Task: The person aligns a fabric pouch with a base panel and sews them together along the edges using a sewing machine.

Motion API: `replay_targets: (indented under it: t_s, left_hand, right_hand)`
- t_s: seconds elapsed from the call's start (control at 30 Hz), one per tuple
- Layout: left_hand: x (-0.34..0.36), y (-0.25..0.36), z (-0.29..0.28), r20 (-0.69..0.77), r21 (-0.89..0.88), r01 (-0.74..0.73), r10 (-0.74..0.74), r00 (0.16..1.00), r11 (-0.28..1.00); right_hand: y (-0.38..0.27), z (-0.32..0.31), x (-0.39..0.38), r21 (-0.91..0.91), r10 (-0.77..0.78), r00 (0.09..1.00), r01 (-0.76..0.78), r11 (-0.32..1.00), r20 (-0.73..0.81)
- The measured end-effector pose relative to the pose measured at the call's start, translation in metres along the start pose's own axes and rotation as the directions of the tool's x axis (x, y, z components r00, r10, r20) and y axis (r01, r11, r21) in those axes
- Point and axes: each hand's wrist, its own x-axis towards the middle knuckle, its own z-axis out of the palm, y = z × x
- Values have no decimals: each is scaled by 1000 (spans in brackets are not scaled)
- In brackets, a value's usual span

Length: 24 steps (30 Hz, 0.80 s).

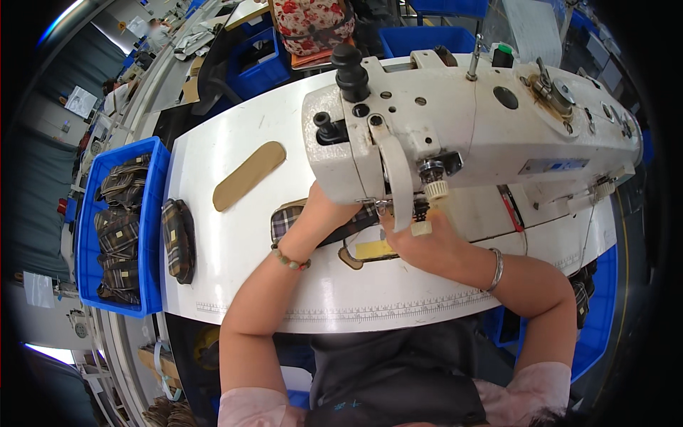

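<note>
My left hand (327,210) reaches over a plaid fabric piece (288,222) under the white sewing machine head (462,107); its fingers are hidden behind the machine. Curled beside the needle area is my right hand (416,238), its fingertips partly covered by the presser parts. Below the plaid piece lies a dark-edged tan piece with a yellow strip (370,249). A tan oval card (249,174) rests on the white table (249,299) to the upper left, and a folded plaid pouch (178,242) sits at the left end.
A blue bin of plaid pieces (153,285) stands at the left edge. A red-and-black tool (511,210) lies right of the needle. Behind are more blue bins (427,39) and a floral bag (313,25); co-workers (114,96) are at far left. Another blue bin (597,306) is at right.
</note>
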Motion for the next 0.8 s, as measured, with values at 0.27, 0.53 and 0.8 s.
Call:
replay_targets:
  t_s: [0.27, 0.53, 0.8]
  left_hand:
    - [-27, 43, -37, -104, 592, -138, 245, 964, 794]
    - [-31, 35, -27, 80, 349, -376, 372, 925, 859]
    - [-32, 33, -26, 72, 207, -178, 167, 983, 962]
  right_hand:
    - [-2, -37, 21, 156, 343, 937, -330, 931, -68]
    - [13, -20, 17, 463, 374, 918, -277, 842, -132]
    - [1, -72, 41, 549, 404, 897, -250, 797, -177]
